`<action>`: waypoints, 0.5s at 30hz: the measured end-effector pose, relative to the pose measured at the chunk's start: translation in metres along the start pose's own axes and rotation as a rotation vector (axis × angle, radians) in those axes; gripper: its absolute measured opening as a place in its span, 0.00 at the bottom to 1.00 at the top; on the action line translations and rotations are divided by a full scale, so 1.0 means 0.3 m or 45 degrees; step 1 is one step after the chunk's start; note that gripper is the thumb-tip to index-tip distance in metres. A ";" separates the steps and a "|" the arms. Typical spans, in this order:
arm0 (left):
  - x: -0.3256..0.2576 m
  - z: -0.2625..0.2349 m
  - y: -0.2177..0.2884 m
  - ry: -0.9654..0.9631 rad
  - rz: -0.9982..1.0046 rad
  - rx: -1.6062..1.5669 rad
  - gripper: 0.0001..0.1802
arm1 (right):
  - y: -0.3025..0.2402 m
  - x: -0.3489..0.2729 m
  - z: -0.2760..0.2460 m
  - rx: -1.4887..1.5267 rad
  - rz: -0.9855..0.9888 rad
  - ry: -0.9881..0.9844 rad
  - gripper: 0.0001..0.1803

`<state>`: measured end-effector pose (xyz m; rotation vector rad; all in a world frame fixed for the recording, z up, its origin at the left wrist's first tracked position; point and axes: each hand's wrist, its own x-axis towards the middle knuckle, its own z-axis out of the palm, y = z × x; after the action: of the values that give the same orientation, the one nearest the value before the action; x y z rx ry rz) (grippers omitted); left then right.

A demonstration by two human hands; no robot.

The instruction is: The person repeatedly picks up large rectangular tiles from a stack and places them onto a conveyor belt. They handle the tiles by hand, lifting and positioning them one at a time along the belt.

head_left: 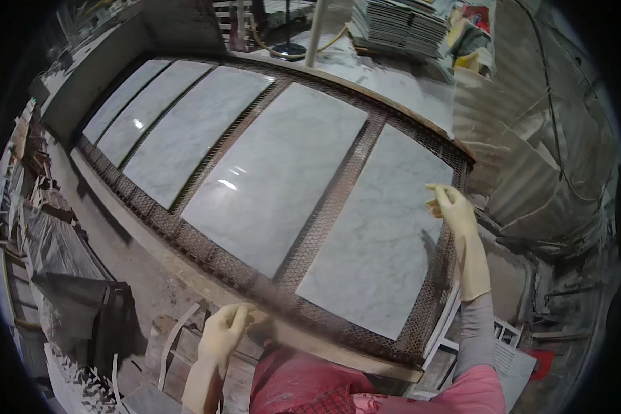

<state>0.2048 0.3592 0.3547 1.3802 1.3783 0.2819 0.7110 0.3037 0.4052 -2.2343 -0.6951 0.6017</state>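
Pale grey-veined marble slabs lie flat in a row on a brown mesh conveyor belt. My right hand (452, 207), in a cream rubber glove, hovers over the right edge of the nearest slab (372, 234). Its fingers are bent and apart, with nothing visible between them. My left hand (222, 330), gloved alike, is beside the belt's near edge. Its fingers are curled closed; whatever they may hold is hidden. Left of the nearest slab lies a wide, glossy slab (276, 179), reflecting light. Bare strips of the mesh belt (321, 224) separate the slabs.
A pale ledge (324, 341) runs along the belt's near side. Beyond the far side stands a stack of tiles (400, 27). Crumpled sheeting (531, 131) hangs at right. Farther left, a grey hood (117, 76) stands by the belt's far end.
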 end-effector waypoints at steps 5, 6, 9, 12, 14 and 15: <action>-0.021 -0.099 -0.149 0.024 0.309 0.405 0.15 | -0.118 -0.221 0.458 -0.019 -0.285 -0.494 0.19; -0.031 -0.128 -0.177 0.021 0.300 0.436 0.15 | -0.158 -0.270 0.539 -0.055 -0.369 -0.598 0.19; -0.087 -0.230 -0.272 0.045 0.164 0.267 0.17 | -0.281 -0.440 0.745 -0.165 -0.488 -0.823 0.20; -0.136 -0.337 -0.411 0.190 0.115 0.311 0.20 | -0.399 -0.606 0.946 -0.056 -0.594 -0.962 0.19; -0.183 -0.381 -0.529 0.259 0.055 0.405 0.22 | -0.456 -0.700 1.062 0.086 -0.640 -1.111 0.19; -0.196 -0.426 -0.602 0.294 0.011 0.365 0.22 | -0.486 -0.748 1.135 0.091 -0.575 -1.166 0.19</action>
<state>-0.0116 0.3238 0.2888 1.6283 1.6529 0.2629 0.2976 0.4165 0.3425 -1.5658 -1.5321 1.3848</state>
